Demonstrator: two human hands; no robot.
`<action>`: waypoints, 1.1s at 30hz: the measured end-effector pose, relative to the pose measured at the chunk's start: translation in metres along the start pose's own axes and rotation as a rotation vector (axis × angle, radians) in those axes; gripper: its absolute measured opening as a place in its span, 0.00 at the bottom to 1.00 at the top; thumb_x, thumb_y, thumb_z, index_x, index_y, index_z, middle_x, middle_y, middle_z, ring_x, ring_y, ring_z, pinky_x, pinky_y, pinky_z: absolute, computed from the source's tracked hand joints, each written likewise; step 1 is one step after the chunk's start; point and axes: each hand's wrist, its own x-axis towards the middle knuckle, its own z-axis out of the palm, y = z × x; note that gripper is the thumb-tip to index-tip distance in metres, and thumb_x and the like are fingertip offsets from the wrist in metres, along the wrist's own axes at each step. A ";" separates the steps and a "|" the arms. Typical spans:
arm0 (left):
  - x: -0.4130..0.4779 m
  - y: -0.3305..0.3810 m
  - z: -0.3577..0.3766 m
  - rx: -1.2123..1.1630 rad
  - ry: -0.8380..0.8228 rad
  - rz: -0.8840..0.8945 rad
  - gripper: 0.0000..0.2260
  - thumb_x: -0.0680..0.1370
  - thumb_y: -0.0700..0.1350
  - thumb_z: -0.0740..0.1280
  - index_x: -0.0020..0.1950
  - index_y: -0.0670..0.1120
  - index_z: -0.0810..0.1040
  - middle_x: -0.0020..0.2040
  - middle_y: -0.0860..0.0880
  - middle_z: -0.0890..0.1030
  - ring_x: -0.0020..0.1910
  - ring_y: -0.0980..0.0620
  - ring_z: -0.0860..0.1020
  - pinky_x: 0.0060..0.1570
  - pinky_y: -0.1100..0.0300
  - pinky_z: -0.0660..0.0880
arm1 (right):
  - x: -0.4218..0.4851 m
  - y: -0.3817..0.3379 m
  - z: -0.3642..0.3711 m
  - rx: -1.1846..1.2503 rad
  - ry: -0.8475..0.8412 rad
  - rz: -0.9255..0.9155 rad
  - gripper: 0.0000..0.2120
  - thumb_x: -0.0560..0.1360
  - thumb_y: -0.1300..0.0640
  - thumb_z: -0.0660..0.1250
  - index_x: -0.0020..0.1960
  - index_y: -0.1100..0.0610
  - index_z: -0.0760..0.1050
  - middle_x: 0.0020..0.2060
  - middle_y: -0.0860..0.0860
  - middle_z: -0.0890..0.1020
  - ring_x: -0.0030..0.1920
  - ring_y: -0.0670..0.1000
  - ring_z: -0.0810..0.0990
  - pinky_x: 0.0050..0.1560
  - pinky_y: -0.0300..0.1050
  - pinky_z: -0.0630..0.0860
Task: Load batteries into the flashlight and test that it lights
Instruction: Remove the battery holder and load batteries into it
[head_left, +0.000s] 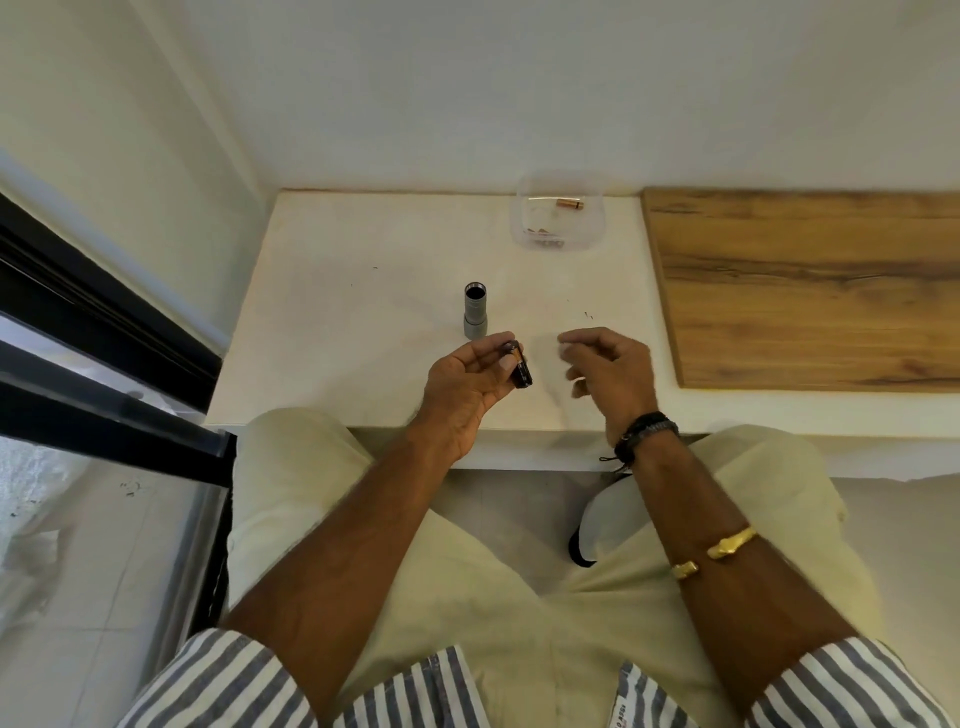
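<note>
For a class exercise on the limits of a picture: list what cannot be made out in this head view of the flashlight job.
- Dark battery holder in the left hand: the fingers cover part; whether cells are loaded is unclear.
- Flashlight interior: its open top is only dark.
- Clear container: beyond one battery, the small items are too small.
- Right hand: blurred; seems empty.

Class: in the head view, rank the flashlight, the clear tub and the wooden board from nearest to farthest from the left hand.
1. Flashlight: standing just beyond the left hand.
2. Wooden board: off to the right, past the right hand.
3. Clear tub: at the table's far edge, by the wall.
</note>
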 end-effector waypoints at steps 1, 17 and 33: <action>0.000 0.000 0.000 0.048 0.011 0.027 0.12 0.76 0.32 0.69 0.57 0.43 0.82 0.55 0.42 0.85 0.56 0.44 0.83 0.60 0.46 0.78 | -0.006 -0.002 0.004 0.044 -0.114 0.032 0.05 0.74 0.63 0.73 0.47 0.55 0.86 0.36 0.49 0.85 0.35 0.47 0.81 0.32 0.43 0.79; -0.006 -0.002 -0.003 0.257 -0.048 0.208 0.14 0.73 0.31 0.73 0.53 0.48 0.84 0.48 0.48 0.87 0.49 0.49 0.86 0.46 0.62 0.80 | -0.019 -0.009 0.013 0.206 -0.340 0.167 0.03 0.77 0.65 0.71 0.48 0.58 0.81 0.39 0.55 0.80 0.37 0.48 0.80 0.45 0.50 0.85; -0.008 -0.011 0.003 0.351 -0.042 0.282 0.14 0.72 0.32 0.74 0.55 0.42 0.84 0.48 0.45 0.87 0.48 0.45 0.86 0.50 0.54 0.82 | -0.020 -0.010 0.018 0.336 -0.350 0.289 0.08 0.76 0.70 0.61 0.45 0.59 0.74 0.40 0.55 0.77 0.36 0.50 0.74 0.47 0.52 0.85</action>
